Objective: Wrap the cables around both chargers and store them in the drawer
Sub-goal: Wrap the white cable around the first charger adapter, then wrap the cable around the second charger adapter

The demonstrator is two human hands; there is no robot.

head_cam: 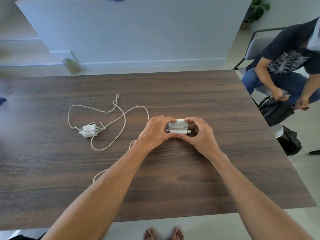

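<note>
Bottom centre: bare feet (163,233) on the pale floor, below the near edge of a dark wood table (190,187). Two forearms rise from the lower corners and meet just right of the frame's centre.

Centre: left hand (155,131) and right hand (199,134) both grasp the wrapped charger (178,126), a white block with cable coiled in tight parallel turns round its middle. Thumbs meet at its near edge; fingers curl over the far edge. A connector tip shows at the lower right of the coil. A loose cable run (100,174) emerges left of the left forearm; whose it is cannot be told.

Left of centre: the second charger (89,131) lies flat, unwrapped, its cable (123,116) sprawled in open loops toward upper centre and down beneath the block.

Handling, as judged: both blocks look light, rigid and smooth, so best pinched across the flat faces. The cable is soft, limp and springy; coils will loosen unless the free end is tucked or pinned by a thumb. No drawer is visible.

Far right: a seated person (284,66) on a chair, hands at a dark bag (275,111). Upper frame: white wall.
</note>
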